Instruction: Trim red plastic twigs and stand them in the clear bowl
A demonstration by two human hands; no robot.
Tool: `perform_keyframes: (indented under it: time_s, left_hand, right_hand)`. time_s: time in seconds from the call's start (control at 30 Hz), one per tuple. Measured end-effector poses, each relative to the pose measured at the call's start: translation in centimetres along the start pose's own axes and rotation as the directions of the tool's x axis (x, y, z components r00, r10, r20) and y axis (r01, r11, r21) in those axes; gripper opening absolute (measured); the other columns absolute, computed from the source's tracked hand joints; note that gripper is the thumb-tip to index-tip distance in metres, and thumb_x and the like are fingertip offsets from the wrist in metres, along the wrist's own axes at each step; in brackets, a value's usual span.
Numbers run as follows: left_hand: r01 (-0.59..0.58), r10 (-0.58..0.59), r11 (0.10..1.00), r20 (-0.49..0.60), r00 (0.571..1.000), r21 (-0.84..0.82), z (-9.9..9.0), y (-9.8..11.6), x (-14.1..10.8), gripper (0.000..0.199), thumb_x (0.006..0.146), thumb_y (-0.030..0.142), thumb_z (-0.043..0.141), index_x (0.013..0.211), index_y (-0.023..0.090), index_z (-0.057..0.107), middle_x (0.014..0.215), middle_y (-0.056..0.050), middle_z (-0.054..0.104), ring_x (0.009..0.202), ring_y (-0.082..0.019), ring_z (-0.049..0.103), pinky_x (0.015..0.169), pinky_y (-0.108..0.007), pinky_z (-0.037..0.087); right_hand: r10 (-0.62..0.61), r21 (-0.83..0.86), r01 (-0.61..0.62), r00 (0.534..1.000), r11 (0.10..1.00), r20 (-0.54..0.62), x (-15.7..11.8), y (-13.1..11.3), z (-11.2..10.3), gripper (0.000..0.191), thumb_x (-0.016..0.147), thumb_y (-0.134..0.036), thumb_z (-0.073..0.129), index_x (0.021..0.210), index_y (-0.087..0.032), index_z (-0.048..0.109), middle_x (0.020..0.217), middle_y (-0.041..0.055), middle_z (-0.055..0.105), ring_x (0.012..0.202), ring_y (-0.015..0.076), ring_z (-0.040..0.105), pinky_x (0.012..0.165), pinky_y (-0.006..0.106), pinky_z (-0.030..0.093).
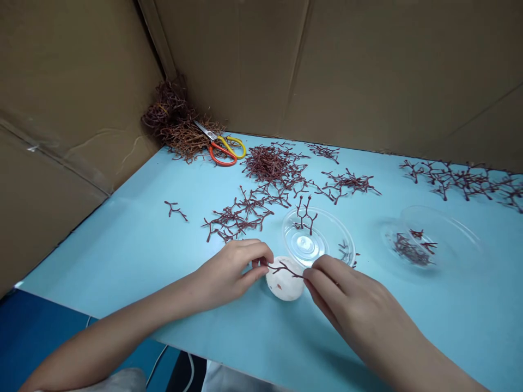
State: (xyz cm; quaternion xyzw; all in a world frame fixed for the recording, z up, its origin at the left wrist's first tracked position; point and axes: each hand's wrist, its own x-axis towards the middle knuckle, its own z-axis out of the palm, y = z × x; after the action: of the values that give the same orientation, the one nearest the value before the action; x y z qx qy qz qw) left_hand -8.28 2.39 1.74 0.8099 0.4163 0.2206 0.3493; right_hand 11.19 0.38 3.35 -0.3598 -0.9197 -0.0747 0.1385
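- Cardboard walls (286, 65) rise along the back and left of the table.
- The blue table (122, 256) fills the lower part of the view, with cables (157, 365) below its near edge.
- A dense heap of dried red twigs (174, 122) sits in the back corner, against the cardboard.
- Scissors (218, 146) with orange and yellow handles lie just beside that heap.
- A looser pile (274, 166) lies mid-table, with scattered branching sprigs around it and a long spread (457, 179) towards the right.
- A lone sprig (175, 209) lies well apart on the left.
- The right clear plastic dish (447, 234) holds a small clump of sprigs.
- The near clear dish (339, 228) holds an upright branching sprig (305, 214).
- The right hand (347, 296) is nearly closed, its fingertips pinching the right end of a forked twig (286, 269).
- The left hand (226, 275) is curled, its fingertips (261, 262) closed on the twig's left end.
- The twig is held level between the hands, just above a white rounded lump (285, 279) that sits beside the near dish.
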Motion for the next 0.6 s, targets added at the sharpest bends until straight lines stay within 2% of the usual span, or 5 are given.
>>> perform_keyframes:
  time_s: [0.13,0.27,0.33,0.4,0.6]
  left_hand:
    - [-0.02,0.016,0.999,-0.113,0.993,-0.036,0.3,-0.1,0.0,0.013,0.078,0.012,0.044,0.07,0.016,0.054,0.067,0.002,0.056,0.061,-0.009,0.051,0.056,-0.017,0.037]
    - [0.004,-0.015,0.997,-0.139,0.99,-0.077,0.7,-0.2,0.0,0.014,0.077,0.012,0.043,0.071,0.015,0.055,0.065,0.001,0.056,0.061,-0.009,0.05,0.055,-0.017,0.036]
    - [0.028,-0.04,0.995,-0.129,0.991,-0.097,0.7,-0.2,0.1,0.013,0.077,0.013,0.044,0.07,0.014,0.055,0.064,0.001,0.056,0.06,-0.008,0.049,0.055,-0.017,0.036]
    - [0.075,-0.09,0.988,-0.104,0.991,-0.134,0.8,-0.2,0.1,0.013,0.076,0.013,0.045,0.068,0.014,0.056,0.061,0.002,0.055,0.059,-0.008,0.048,0.053,-0.016,0.035]
    - [0.216,-0.215,0.946,0.032,0.976,-0.243,1.0,0.1,0.2,0.013,0.074,0.013,0.046,0.067,0.013,0.057,0.058,0.002,0.054,0.053,-0.006,0.045,0.051,-0.015,0.033]
  right_hand:
    - [0.043,0.052,-0.043,0.999,0.998,-0.008,-0.1,0.6,-0.3,0.028,0.086,-0.016,0.028,0.07,-0.017,0.051,0.063,0.0031,0.05,0.047,0.0116,0.045,0.04,0.023,0.031]
    - [0.041,0.175,-0.039,0.999,0.984,-0.01,-0.6,0.6,-0.2,0.02,0.086,-0.015,0.031,0.085,-0.015,0.051,0.068,0.0035,0.052,0.052,0.0117,0.047,0.044,0.022,0.035]
    - [0.024,0.212,-0.023,1.0,0.977,-0.005,-1.0,0.4,-0.2,0.018,0.085,-0.013,0.033,0.087,-0.015,0.051,0.071,0.0044,0.053,0.056,0.0122,0.049,0.046,0.022,0.037]
    - [0.004,0.217,-0.005,1.0,0.976,0.004,-1.2,0.2,-0.2,0.02,0.085,-0.012,0.033,0.08,-0.016,0.052,0.072,0.0047,0.054,0.056,0.0126,0.049,0.046,0.023,0.037]
    - [-0.001,0.198,-0.012,0.998,0.98,0.062,-1.0,0.1,-0.1,0.028,0.085,-0.011,0.029,0.071,-0.017,0.051,0.063,0.0024,0.051,0.049,0.0119,0.048,0.043,0.022,0.037]
